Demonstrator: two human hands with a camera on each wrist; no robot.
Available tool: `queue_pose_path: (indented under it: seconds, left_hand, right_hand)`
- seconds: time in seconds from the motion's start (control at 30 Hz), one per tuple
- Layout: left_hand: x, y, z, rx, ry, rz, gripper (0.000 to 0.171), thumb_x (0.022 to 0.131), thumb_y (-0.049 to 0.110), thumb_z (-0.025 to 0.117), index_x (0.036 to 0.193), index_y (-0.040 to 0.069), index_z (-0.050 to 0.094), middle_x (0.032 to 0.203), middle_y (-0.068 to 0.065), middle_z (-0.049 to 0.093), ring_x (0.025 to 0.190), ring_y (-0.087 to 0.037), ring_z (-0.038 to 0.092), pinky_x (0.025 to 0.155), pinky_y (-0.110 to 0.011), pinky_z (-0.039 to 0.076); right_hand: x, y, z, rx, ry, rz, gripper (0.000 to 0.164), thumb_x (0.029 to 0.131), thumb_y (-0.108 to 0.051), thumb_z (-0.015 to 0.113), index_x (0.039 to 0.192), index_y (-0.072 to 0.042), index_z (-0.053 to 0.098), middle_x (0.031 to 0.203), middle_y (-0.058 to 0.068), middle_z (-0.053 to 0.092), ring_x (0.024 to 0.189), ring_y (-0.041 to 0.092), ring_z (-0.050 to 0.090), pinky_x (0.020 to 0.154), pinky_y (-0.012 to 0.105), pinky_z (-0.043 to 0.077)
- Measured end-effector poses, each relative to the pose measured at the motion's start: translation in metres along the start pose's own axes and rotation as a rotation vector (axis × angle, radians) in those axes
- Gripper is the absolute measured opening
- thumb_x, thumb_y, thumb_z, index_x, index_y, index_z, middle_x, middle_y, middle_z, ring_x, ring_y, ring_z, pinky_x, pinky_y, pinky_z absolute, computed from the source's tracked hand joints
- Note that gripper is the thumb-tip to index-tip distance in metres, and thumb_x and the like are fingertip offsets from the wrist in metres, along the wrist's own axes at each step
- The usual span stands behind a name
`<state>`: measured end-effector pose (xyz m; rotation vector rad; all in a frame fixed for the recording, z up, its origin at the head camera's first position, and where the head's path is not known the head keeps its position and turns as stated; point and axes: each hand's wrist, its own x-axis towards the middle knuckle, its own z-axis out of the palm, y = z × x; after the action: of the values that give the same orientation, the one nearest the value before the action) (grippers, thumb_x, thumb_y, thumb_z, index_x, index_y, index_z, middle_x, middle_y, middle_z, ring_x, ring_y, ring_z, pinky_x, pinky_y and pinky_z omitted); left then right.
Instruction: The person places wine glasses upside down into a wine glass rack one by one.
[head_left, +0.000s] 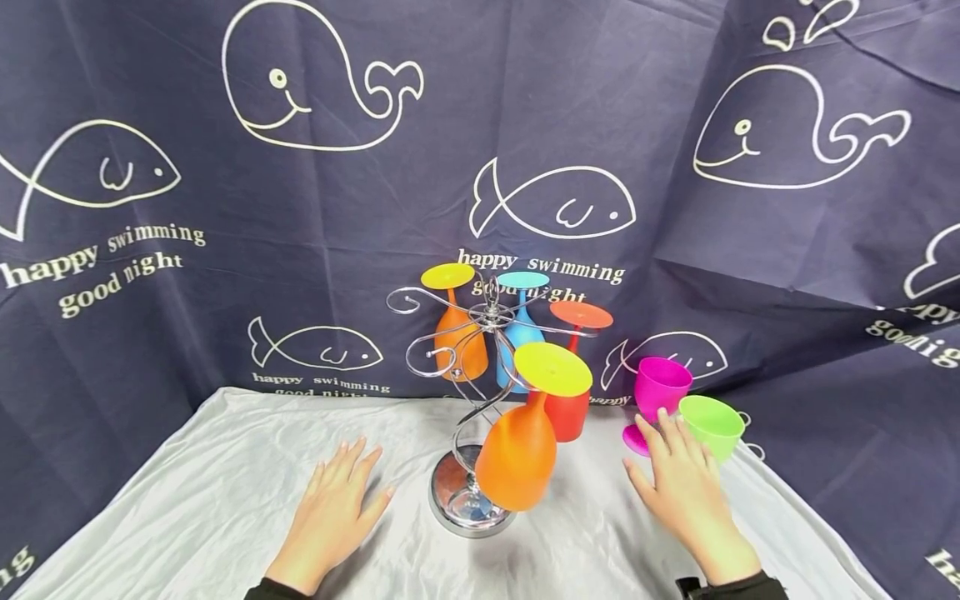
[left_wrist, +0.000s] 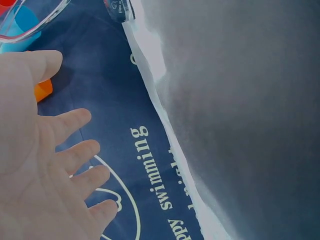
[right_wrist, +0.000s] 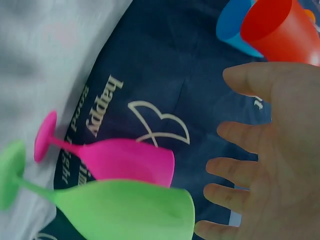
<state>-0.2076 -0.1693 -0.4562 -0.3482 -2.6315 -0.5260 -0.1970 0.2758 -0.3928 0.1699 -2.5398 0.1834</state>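
My left hand (head_left: 330,504) hovers at the left of a chrome goblet rack (head_left: 450,498), fingers straight and slightly spread, holding nothing. From the rack several plastic goblets hang upside down: a near orange one (head_left: 517,458) with a yellow foot, a red one (head_left: 567,417), a blue one (head_left: 525,333) and a rear orange one (head_left: 460,346). On the right, a magenta goblet (head_left: 662,387) and a green goblet (right_wrist: 125,207) stand upright. My right hand (head_left: 684,487), fingers extended, is just in front of these two and partly hides them. In the right wrist view its palm is bare.
A white cloth (head_left: 240,467) covers the table. Behind it hangs a dark blue curtain (head_left: 570,100) printed with whales, fish and lettering. Bare curled rack arms (head_left: 431,342) stick out to the left.
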Motion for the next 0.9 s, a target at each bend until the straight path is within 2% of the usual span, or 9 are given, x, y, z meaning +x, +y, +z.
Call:
queue_pose_path:
  seconds: [0.1,0.33,0.53,0.7,0.9]
  left_hand:
    - [-0.001,0.000,0.000,-0.003,0.003,-0.003,0.053,0.097,0.039,0.065,0.141,0.009,0.059,0.155,-0.021,0.047,0.144,-0.048,0.041,0.115,-0.072,0.029]
    - [-0.001,-0.001,0.001,0.003,0.014,0.004,0.054,0.097,0.040,0.065,0.142,0.010,0.059,0.155,-0.019,0.048,0.144,-0.047,0.042,0.116,-0.071,0.029]
    - [0.001,-0.001,0.001,0.008,0.014,0.003,0.055,0.097,0.041,0.064,0.142,0.010,0.058,0.155,-0.019,0.048,0.145,-0.046,0.042,0.116,-0.070,0.029]
    - [0.001,0.000,0.000,0.003,0.007,0.000,0.055,0.098,0.041,0.064,0.143,0.010,0.058,0.155,-0.019,0.048,0.145,-0.046,0.041,0.116,-0.070,0.030]
    - [-0.001,-0.002,-0.001,0.007,0.003,-0.005,0.055,0.098,0.042,0.063,0.143,0.011,0.058,0.155,-0.019,0.048,0.145,-0.046,0.042,0.115,-0.071,0.030]
  right_hand:
    - [0.005,0.010,-0.004,-0.022,0.000,0.009,0.062,0.089,-0.031,0.071,0.143,-0.005,0.054,0.150,0.029,0.046,0.140,0.053,0.038,0.105,0.077,0.032]
    - [0.012,0.036,-0.013,-0.066,0.059,0.070,0.065,0.088,-0.029,0.069,0.141,0.002,0.049,0.147,0.031,0.046,0.136,0.051,0.039,0.104,0.078,0.028]
    - [0.012,0.053,-0.014,-0.070,0.016,0.098,0.065,0.091,-0.030,0.067,0.142,0.005,0.046,0.146,0.033,0.043,0.136,0.052,0.037,0.103,0.077,0.027]
    - [0.007,0.063,-0.012,-0.076,-0.014,0.078,0.061,0.093,-0.029,0.065,0.142,0.003,0.047,0.146,0.032,0.047,0.135,0.050,0.039,0.105,0.076,0.027]
    - [0.004,0.068,-0.006,-0.079,0.020,0.023,0.051,0.094,-0.027,0.062,0.136,0.001,0.054,0.139,0.027,0.057,0.132,0.046,0.044,0.105,0.073,0.029]
